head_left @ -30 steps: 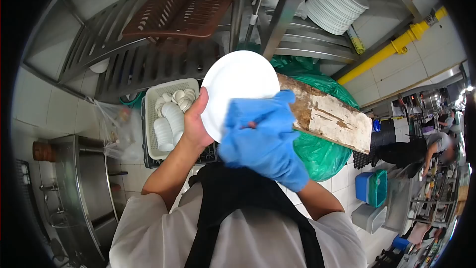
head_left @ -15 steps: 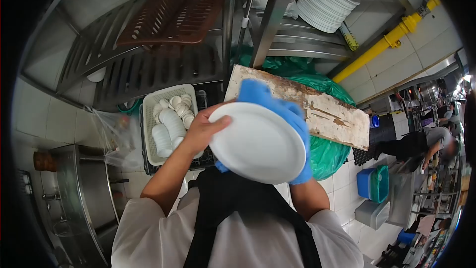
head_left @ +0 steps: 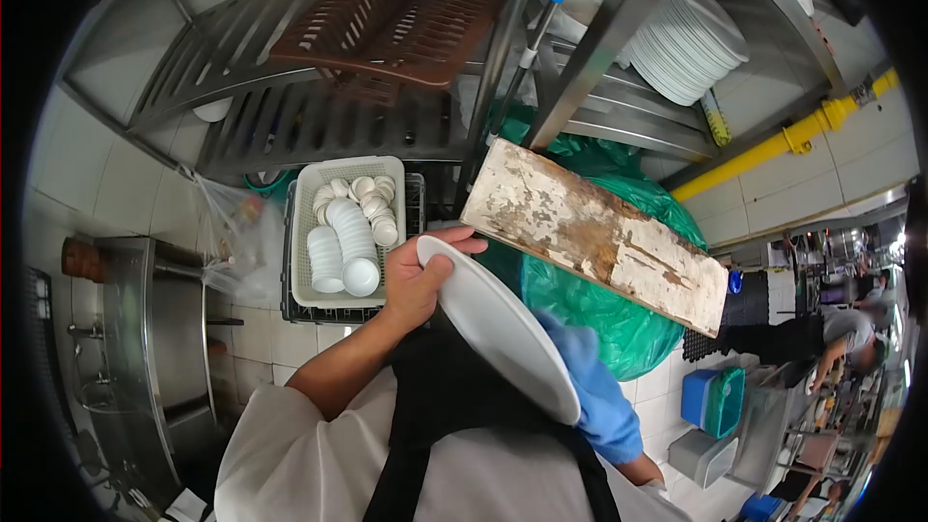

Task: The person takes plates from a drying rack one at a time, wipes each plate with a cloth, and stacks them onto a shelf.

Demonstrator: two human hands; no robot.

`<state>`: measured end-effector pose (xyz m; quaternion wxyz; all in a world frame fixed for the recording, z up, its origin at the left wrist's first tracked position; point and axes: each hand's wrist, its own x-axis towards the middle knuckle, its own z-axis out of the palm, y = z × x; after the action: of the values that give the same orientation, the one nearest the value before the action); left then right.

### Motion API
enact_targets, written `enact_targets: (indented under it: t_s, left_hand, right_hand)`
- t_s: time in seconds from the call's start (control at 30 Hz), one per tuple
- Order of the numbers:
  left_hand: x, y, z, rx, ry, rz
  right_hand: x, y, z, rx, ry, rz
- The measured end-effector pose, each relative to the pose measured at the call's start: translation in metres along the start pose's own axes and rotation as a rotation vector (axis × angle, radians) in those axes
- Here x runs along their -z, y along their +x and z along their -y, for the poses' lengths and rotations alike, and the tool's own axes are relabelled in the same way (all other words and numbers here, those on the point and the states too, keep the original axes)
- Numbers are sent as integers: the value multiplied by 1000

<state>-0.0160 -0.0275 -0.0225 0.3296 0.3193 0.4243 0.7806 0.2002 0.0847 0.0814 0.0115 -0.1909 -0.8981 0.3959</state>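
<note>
A white oval plate (head_left: 503, 329) is tilted steeply in front of my black apron. My left hand (head_left: 418, 285) grips its upper left end, thumb on the near face and fingers behind the rim. Behind the plate's lower right side, a blue cloth (head_left: 594, 396) covers my right hand, which holds it against the back of the plate. The fingers of that hand are hidden by the cloth and plate; only the wrist and forearm show below it.
A cream basket (head_left: 303, 232) of small white bowls and cups stands left of my hands. A worn board (head_left: 599, 237) lies over a green plastic bag (head_left: 628, 329). Above are a brown dish rack (head_left: 387, 34) and stacked white plates (head_left: 691, 43). A person (head_left: 841, 338) works far right.
The plate has turned from facing me to nearly edge-on. The right hand and blue cloth have moved down and to the right along its back, leaving the top edge.
</note>
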Motion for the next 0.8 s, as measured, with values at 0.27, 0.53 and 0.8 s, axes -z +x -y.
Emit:
enact_targets:
  t_s: [0.27,0.53,0.8]
  left_hand:
    - [-25,12,3,50,20,132]
    - [-28,5,5,-41,-91,82]
    - [-14,7,23,251,49,-348]
  right_hand:
    - [0,68,36,330,-464,-521]
    - [-17,65,32,74,-91,-138]
    - [-20,1,-14,150,549,-557]
